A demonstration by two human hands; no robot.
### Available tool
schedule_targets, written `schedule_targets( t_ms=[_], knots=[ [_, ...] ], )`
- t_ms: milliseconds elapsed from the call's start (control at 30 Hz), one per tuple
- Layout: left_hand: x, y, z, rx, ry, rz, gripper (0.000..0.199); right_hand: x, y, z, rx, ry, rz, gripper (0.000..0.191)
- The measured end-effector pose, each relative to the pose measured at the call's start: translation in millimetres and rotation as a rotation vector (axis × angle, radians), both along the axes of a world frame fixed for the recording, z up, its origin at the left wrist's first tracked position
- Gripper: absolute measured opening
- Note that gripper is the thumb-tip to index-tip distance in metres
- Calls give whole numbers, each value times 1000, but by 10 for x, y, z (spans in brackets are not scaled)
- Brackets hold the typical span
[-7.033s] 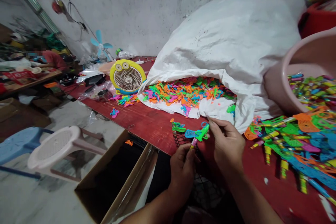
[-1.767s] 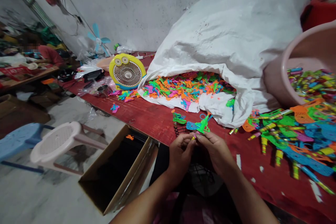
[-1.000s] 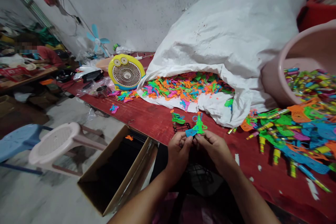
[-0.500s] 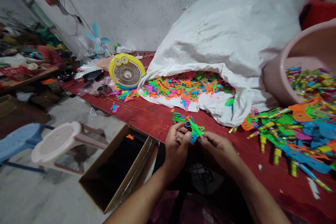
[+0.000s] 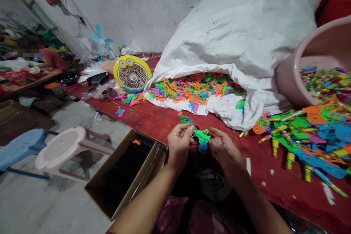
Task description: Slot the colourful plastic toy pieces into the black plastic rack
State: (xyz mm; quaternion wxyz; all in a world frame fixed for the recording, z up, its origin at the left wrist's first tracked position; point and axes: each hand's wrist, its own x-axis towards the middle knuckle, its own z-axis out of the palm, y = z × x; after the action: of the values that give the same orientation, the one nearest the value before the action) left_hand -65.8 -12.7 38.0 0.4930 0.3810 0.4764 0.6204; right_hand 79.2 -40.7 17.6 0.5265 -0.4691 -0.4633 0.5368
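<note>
Just over the table's front edge, a small green plastic toy gun (image 5: 201, 134) sits between my two hands. A blue mesh-like plastic piece (image 5: 203, 147) hangs below it. My left hand (image 5: 178, 144) is closed, pinching the toy's left end between thumb and fingertips; a bit of blue shows there. My right hand (image 5: 226, 150) has its fingers curled at the toy's right end, the index finger stretched along it. The exact grip of the right fingertips is partly hidden. Beyond my left hand, a few similar small toys (image 5: 185, 119) lie on the red table (image 5: 153, 122).
A large white sack (image 5: 238, 25) spills colourful plastic toys (image 5: 189, 89). At right stand a pink bucket (image 5: 297, 67) and a pile of mesh pieces and tubes (image 5: 309, 131). A yellow fan (image 5: 133, 75), cardboard box (image 5: 123, 175) and stools (image 5: 64, 142) are left. A person (image 5: 52, 58) sits far left.
The green toy has turned from steeply slanted to nearly level, with the blue piece now beneath it. My left hand has shifted slightly left, and my right index finger has extended.
</note>
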Motion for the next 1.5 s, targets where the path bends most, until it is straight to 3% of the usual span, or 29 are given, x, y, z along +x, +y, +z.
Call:
schedule_targets(
  t_ms=[233,500,633,733,833,1033,1200,1300,1367,1500],
  knots=[
    [-41,28,148,-16,52,-115,29,63,-4,26,13,-175,20,61],
    [-68,76,181,-70,-22,-189,31,40,-51,68,-23,-25,71,66],
    [-10,-11,146,-77,-134,-218,43,-20,-43,33,-63,80,-21,64],
    [64,-182,118,-116,-81,-233,47,-55,-43,2,-38,126,-136,57],
    [110,-360,68,-61,84,-340,34,-47,-62,-15,29,-42,-172,52],
    [141,-486,-13,117,306,-314,28,-4,-173,-26,193,-292,-178,49],
    [158,-440,-23,-37,225,-274,35,32,-234,-1,257,-422,-78,51],
    [79,-383,0,-140,143,-231,41,266,-172,65,315,-565,-59,47],
    [-54,-328,26,-134,130,-178,43,596,-94,135,353,-707,-231,37],
    [-493,-124,84,-28,187,31,50,1547,17,283,452,-1107,-578,31]
  ],
)
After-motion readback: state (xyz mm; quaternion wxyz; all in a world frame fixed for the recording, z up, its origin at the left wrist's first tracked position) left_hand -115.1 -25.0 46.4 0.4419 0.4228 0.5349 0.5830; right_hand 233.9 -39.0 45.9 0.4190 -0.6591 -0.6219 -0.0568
